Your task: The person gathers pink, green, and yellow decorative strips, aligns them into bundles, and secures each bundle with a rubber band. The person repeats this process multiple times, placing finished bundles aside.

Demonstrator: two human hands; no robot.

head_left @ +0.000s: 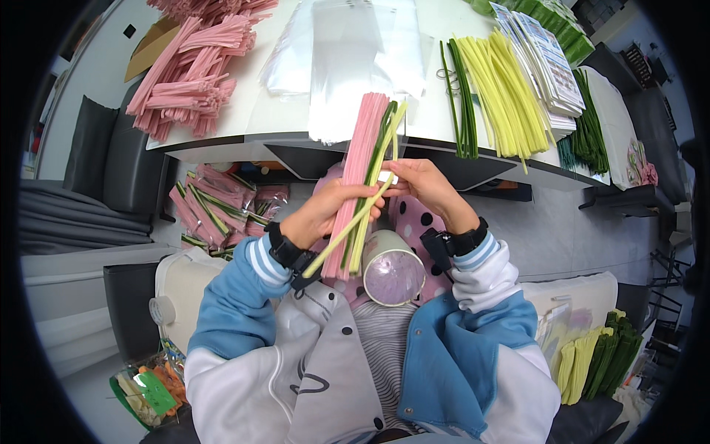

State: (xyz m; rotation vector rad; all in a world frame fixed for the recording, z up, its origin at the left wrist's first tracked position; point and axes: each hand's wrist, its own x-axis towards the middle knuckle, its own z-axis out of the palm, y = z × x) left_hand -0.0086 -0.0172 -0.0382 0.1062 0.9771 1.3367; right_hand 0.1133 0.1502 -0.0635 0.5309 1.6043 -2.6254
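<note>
A bundle of fuzzy pipe cleaners (pixel 362 133), mostly pink with some dark green and yellow ones along its right side, stands upright in my left hand (pixel 325 211), whose fingers are wrapped round its middle. Slanting across the lower part of the bundle is a single yellow pipe cleaner (pixel 340 237). My right hand (pixel 425 189) pinches its upper end beside the bundle. A small white patch (pixel 387 177) shows at the right fingertips; I cannot make out what it is. Below the hands, a round pale container (pixel 394 277) rests between my polka-dot-covered legs.
On the white table (pixel 281 118) lie clear plastic bags (pixel 344 66), heaped pink pipe cleaners (pixel 196 66), yellow ones (pixel 503 89), green ones (pixel 464 103) and stacked printed sheets (pixel 543 63). Filled packets (pixel 214 207) lie at lower left; more yellow bundles (pixel 580 362) sit at right.
</note>
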